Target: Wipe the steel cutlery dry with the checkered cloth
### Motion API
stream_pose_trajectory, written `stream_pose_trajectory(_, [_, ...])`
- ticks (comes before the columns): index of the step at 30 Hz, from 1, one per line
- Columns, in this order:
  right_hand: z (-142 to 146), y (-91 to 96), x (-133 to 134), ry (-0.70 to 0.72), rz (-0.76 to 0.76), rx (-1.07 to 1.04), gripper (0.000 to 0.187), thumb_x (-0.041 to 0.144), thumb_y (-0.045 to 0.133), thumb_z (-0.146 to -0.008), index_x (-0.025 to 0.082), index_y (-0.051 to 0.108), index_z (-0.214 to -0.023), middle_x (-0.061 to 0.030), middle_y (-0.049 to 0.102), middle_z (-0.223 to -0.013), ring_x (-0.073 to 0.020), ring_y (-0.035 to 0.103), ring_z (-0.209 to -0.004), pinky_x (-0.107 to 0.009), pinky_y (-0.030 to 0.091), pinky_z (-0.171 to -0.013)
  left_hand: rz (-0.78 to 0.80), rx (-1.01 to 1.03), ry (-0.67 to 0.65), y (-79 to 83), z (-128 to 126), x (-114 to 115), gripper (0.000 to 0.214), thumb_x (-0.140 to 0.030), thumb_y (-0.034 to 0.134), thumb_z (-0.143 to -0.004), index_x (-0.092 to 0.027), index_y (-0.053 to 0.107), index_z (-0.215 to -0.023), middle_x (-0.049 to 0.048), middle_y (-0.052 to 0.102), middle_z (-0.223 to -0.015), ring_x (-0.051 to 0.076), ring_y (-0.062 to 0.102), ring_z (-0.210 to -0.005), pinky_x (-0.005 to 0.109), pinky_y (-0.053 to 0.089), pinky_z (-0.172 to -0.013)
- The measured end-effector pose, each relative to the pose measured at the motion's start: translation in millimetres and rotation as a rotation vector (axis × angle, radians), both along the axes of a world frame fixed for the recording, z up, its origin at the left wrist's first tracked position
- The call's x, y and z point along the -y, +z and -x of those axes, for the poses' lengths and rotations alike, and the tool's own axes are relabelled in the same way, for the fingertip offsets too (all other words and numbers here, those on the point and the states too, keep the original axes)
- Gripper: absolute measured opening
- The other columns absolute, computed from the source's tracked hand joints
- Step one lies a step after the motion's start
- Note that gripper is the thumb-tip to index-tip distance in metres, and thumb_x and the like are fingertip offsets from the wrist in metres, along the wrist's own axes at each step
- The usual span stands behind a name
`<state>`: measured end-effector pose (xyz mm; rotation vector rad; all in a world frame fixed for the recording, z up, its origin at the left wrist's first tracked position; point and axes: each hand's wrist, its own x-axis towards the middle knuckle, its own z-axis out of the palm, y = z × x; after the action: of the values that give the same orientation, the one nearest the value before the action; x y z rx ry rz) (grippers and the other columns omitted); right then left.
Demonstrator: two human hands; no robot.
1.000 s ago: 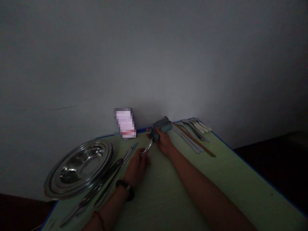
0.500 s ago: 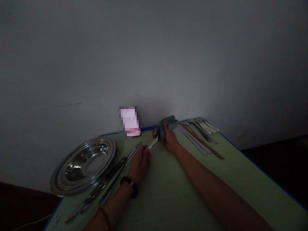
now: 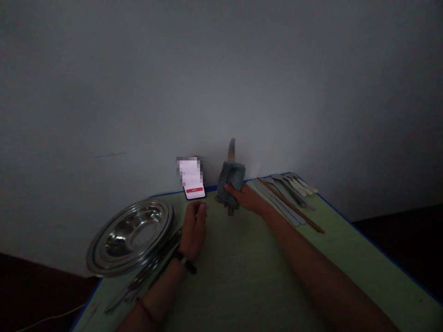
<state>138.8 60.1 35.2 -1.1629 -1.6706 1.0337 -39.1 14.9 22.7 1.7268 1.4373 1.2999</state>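
My right hand (image 3: 244, 196) grips a grey cloth (image 3: 229, 179) around an upright utensil (image 3: 231, 150), over the green table (image 3: 249, 272), facing a grey wall (image 3: 221, 83). My left hand (image 3: 194, 230) is curled near the cutlery (image 3: 143, 272); its contents cannot be determined.

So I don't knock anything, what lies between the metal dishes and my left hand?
The head view shows cutlery between the metal dishes and your left hand.

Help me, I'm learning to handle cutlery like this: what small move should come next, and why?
Perhaps slide the cloth upward with the right hand: it wraps the middle of the upright utensil, whose top end sticks out uncovered.
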Motion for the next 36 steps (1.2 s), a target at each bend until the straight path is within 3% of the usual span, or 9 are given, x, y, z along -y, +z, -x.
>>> stream_pose_trajectory(2, [-10,25.0,12,0.078,-0.003,0.314,0.038,0.044,0.042,-0.088,0.014,0.063,-0.1,-0.0116,0.067,-0.101,-0.0212,0.063,-0.091,-0.032,0.047,-0.08,-0.038,0.023,0.016,17.3,7,-1,0.029,-0.044,0.043,-0.087,-0.019,0.051,-0.1,0.0059,0.059,-0.098,0.021,0.057,-0.089,0.034,0.046,-0.077])
stream_pose_trajectory(6, [-14,63.2,39,0.452,0.116,0.753,0.039,0.044,0.046,-0.086,0.012,0.066,-0.096,-0.01,0.069,-0.089,-0.0163,0.061,-0.072,-0.025,0.045,-0.063,-0.135,0.217,-0.125,55.3,17,4,0.039,-0.042,0.051,-0.087,-0.022,0.046,-0.12,0.0077,0.059,-0.115,0.022,0.056,-0.106,0.039,0.044,-0.092])
stream_pose_trajectory(9, [-9,76.6,50,0.54,0.094,0.783,0.038,0.043,0.046,-0.087,0.012,0.066,-0.095,-0.0077,0.068,-0.084,-0.0111,0.057,-0.064,-0.021,0.041,-0.058,-0.078,0.256,-0.234,80.4,21,13,0.037,-0.037,0.058,-0.085,-0.022,0.052,-0.119,0.0088,0.062,-0.116,0.021,0.063,-0.098,0.039,0.05,-0.087])
stream_pose_trajectory(11, [-6,80.6,53,0.538,0.065,0.745,0.041,0.045,0.044,-0.087,0.011,0.066,-0.093,-0.0065,0.068,-0.08,-0.0096,0.055,-0.061,-0.02,0.041,-0.056,-0.045,0.257,-0.287,95.0,24,20,0.038,-0.034,0.06,-0.084,-0.022,0.052,-0.119,0.0077,0.069,-0.101,0.021,0.066,-0.087,0.037,0.055,-0.079])
stream_pose_trajectory(16, [-15,85.1,56,0.522,0.062,0.55,0.039,0.048,0.047,-0.085,0.014,0.065,-0.096,-0.0058,0.069,-0.086,-0.0116,0.061,-0.066,-0.02,0.046,-0.058,-0.012,0.169,-0.231,120.4,38,31,0.036,-0.028,0.063,-0.079,-0.022,0.057,-0.114,0.0071,0.073,-0.092,0.021,0.069,-0.074,0.033,0.058,-0.067])
stream_pose_trajectory(21, [-39,90.4,63,0.443,0.138,0.498,0.041,0.051,0.049,-0.083,0.014,0.065,-0.094,-0.0072,0.07,-0.09,-0.0137,0.063,-0.071,-0.022,0.049,-0.061,0.007,0.071,-0.088,125.2,65,31,0.019,-0.033,0.065,-0.076,-0.022,0.065,-0.092,0.0072,0.075,-0.089,0.02,0.07,-0.065,0.029,0.056,-0.056])
stream_pose_trajectory(23, [-49,93.8,66,0.378,0.142,0.542,0.04,0.05,0.052,-0.081,0.015,0.065,-0.096,-0.0068,0.07,-0.092,-0.015,0.064,-0.074,-0.023,0.05,-0.063,0.092,-0.037,-0.161,123.1,74,28,0.019,-0.037,0.067,-0.073,-0.022,0.068,-0.083,0.0061,0.074,-0.068,0.022,0.07,-0.059,0.029,0.055,-0.053])
stream_pose_trajectory(27, [-59,100.0,70,0.317,0.138,0.701,0.036,0.046,0.056,-0.079,0.015,0.066,-0.096,-0.0058,0.071,-0.091,-0.0176,0.064,-0.075,-0.025,0.049,-0.063,0.24,-0.169,-0.452,118.0,78,20,0.014,-0.034,0.069,-0.068,-0.021,0.072,-0.074,0.0077,0.073,-0.066,0.024,0.07,-0.061,0.033,0.057,-0.058])
stream_pose_trajectory(36, [-40,101.9,72,0.432,0.085,0.81,0.034,0.045,0.057,-0.078,0.014,0.069,-0.086,-0.0038,0.067,-0.069,-0.0127,0.057,-0.057,-0.022,0.042,-0.05,0.238,-0.226,-0.558,110.0,42,35,0.012,-0.027,0.062,-0.076,-0.022,0.073,-0.078,0.0054,0.072,-0.07,0.021,0.069,-0.061,0.03,0.056,-0.058])
